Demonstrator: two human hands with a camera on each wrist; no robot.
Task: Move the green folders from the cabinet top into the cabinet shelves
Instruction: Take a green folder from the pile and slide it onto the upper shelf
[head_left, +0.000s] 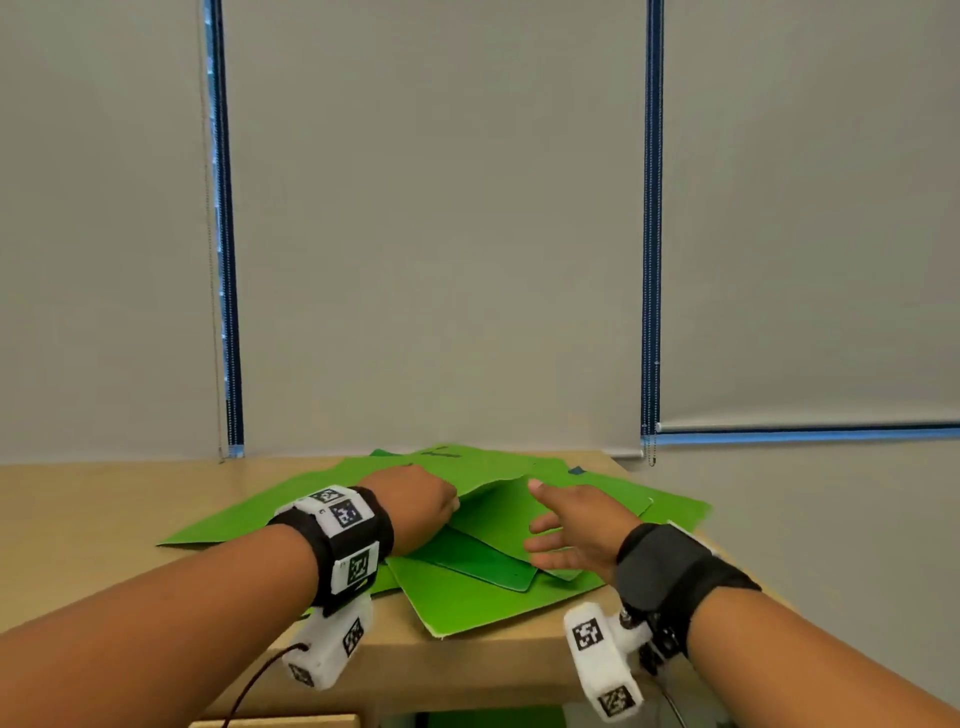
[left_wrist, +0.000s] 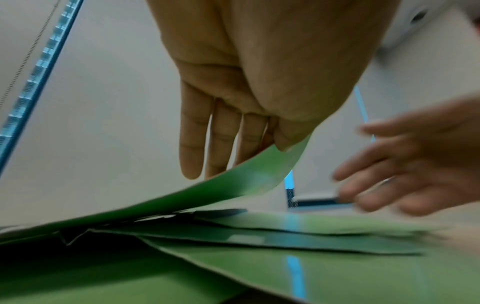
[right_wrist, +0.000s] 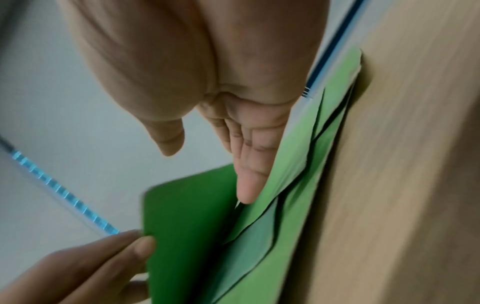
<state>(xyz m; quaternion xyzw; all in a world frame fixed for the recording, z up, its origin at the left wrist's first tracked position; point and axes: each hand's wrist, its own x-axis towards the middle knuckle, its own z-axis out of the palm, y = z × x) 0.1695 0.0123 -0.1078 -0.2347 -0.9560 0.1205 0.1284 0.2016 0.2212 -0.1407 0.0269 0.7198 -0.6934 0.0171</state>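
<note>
Several green folders (head_left: 493, 597) lie fanned in an untidy pile on the wooden cabinet top (head_left: 104, 519). My left hand (head_left: 421, 501) pinches the near edge of the uppermost folder (head_left: 483, 467) and holds it curled up off the pile. In the left wrist view that folder (left_wrist: 233, 185) bends up between thumb and straight fingers (left_wrist: 194, 144). My right hand (head_left: 566, 530) is open with spread fingers, just right of the lifted edge, over a darker green folder (head_left: 488, 566). In the right wrist view its index finger (right_wrist: 246, 185) touches a light green folder (right_wrist: 293, 164).
Grey roller blinds (head_left: 441, 234) with blue window frames (head_left: 652, 260) hang straight behind the cabinet. The folder pile reaches the front edge (head_left: 467, 670) and nearly the right edge of the top. Bare wood lies to the left. A green strip (head_left: 493, 719) shows below the front edge.
</note>
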